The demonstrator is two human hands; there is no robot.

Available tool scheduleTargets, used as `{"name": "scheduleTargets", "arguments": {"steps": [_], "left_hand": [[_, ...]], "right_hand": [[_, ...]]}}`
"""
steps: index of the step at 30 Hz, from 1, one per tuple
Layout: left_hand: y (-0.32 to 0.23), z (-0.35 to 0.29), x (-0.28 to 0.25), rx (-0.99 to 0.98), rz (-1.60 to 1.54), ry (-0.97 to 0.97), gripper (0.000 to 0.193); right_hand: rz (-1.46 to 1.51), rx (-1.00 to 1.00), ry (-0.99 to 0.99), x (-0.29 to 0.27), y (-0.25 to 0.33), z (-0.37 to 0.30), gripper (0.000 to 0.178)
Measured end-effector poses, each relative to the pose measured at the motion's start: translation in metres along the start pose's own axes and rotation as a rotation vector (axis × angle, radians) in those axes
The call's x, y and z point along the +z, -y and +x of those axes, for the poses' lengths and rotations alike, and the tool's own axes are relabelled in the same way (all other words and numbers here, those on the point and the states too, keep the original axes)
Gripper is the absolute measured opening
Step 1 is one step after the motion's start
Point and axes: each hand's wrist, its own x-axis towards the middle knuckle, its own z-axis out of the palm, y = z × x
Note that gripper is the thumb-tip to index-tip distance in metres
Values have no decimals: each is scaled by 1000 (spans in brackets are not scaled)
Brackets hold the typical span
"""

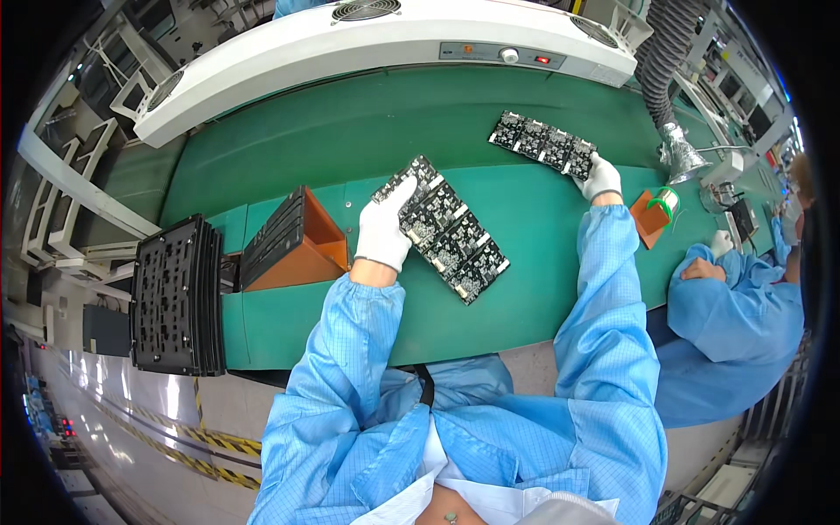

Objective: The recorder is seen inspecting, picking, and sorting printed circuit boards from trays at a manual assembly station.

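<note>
Both my hands wear white gloves. My left hand (385, 226) is closed on the upper left end of a black circuit board panel (451, 232), held tilted over the green mat, its face crowded with small pale components. Farther off to the right, my right hand (600, 178) grips the near right end of a second, similar circuit board panel (541, 142). That panel stretches away to the left over the back part of the bench. The fingertips under both panels are hidden.
A green mat (525, 297) covers the bench. On the left stand an orange angled stand (306, 258) with black trays and a stack of black trays (175, 297). A white fan unit (394, 39) spans the back. Right are a solder wire spool (667, 203), a duct nozzle (681, 157) and a seated co-worker (735, 306).
</note>
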Motion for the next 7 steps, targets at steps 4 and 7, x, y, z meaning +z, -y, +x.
{"name": "scheduleTargets", "arguments": {"steps": [4,7], "left_hand": [[16,17,-16,-128,-262,-8,27],[30,15,-21,-47,-232,46,29]], "right_hand": [[195,-86,-44,32,-20,30,31],[452,-200,176,61,-40,51,40]]}}
